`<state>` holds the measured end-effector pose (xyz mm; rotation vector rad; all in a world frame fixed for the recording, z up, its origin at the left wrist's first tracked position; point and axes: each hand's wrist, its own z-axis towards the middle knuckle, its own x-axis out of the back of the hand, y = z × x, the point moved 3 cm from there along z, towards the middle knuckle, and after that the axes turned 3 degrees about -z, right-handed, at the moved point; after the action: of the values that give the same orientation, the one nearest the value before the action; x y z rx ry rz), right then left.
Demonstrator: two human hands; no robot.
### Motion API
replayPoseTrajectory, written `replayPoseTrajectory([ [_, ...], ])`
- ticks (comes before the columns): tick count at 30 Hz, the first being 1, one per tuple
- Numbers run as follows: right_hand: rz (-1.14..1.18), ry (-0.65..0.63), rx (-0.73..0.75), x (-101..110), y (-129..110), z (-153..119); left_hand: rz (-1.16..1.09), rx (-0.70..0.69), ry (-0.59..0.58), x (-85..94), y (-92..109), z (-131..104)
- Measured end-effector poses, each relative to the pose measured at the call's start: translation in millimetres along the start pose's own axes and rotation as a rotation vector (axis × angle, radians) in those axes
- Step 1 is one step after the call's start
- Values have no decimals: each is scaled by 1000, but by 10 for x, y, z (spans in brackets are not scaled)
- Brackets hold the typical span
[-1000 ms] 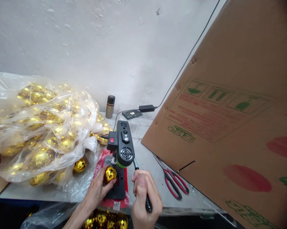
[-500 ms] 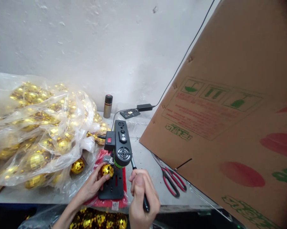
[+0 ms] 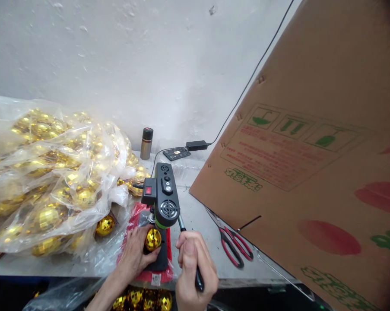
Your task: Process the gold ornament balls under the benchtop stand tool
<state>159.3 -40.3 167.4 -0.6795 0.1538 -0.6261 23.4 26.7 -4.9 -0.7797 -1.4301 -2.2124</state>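
Observation:
My left hand (image 3: 137, 250) holds a gold mirrored ball (image 3: 153, 239) between thumb and fingers, over the black base plate (image 3: 160, 259) of a small bench press. Just behind the ball is the press's black head (image 3: 167, 196), which has round vents. A black box with a red switch (image 3: 148, 190) sits on its left side. My right hand (image 3: 195, 270) is wrapped round the black grip of the press lever (image 3: 199, 280). Red plastic (image 3: 139, 211) lies under the base plate.
A clear bag (image 3: 58, 172) of gold balls fills the left side. One loose ball (image 3: 105, 225) lies beside it. Red-handled scissors (image 3: 235, 246) are right of the lever, by a large carton (image 3: 295, 151). A bottle (image 3: 146, 144) and power adapter (image 3: 196, 145) stand behind.
My left hand has moved right and slightly down with the gold ball, which is now more over the base plate. My right hand has barely moved on the lever.

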Motion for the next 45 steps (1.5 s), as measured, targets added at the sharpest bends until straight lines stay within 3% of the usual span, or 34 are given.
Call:
replayPoseTrajectory([
  [5, 19, 63, 1, -56, 63, -105, 24, 36, -86, -39, 20, 46],
  [9, -11, 154, 51, -96, 187, -296, 30, 32, -89, -46, 23, 33],
  [14, -81, 118, 63, -93, 322, -456, 20, 32, -91, -77, -3, 1],
  [23, -90, 203, 28, -140, 408, -550, 19, 41, -72, -126, -38, -8],
  [31, -12, 205, 59, -159, 508, -626, 16, 43, -60, -122, -38, 1],
  [37, -13, 187, -27, -151, 489, -646, -1, 24, -54, -160, -75, -5],
  [45, 59, 208, -14, -165, 568, -654, 17, -33, -13, -245, -155, -33],
])
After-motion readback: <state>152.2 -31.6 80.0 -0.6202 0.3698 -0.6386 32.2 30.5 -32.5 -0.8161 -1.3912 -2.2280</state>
